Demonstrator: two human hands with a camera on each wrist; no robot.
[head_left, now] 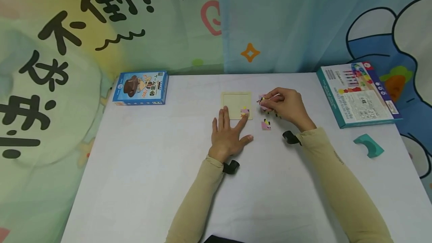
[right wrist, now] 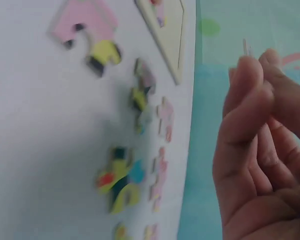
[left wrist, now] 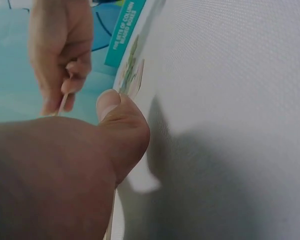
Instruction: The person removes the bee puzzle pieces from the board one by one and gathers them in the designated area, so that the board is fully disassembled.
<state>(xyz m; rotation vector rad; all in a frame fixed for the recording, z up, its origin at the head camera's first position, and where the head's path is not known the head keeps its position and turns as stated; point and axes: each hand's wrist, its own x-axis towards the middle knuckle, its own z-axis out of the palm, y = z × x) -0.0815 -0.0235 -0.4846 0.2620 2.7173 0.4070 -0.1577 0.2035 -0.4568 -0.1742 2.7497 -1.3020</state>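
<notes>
My left hand [head_left: 228,138] lies with its fingers spread over the lower edge of a pale square puzzle tray [head_left: 236,94]. One pink-and-yellow jigsaw piece [head_left: 244,112] sits in the tray's lower right corner, beside that hand's index finger. Just right of the tray, my right hand [head_left: 287,104] pinches a thin puzzle piece [left wrist: 63,102] between thumb and fingers, raised off the table. Its printed face cannot be made out. Beneath it lie several loose pieces, among them a yellow, black and red one [right wrist: 121,182]. Nearer to me lies a pink piece with yellow and black [head_left: 266,125].
At the table's back left lies a blue box [head_left: 140,88] with a cartoon figure on it. A larger white and teal box [head_left: 359,95] is at the back right, with a teal arch-shaped block [head_left: 370,146] in front. Printed cloth [head_left: 287,21] hangs behind the table.
</notes>
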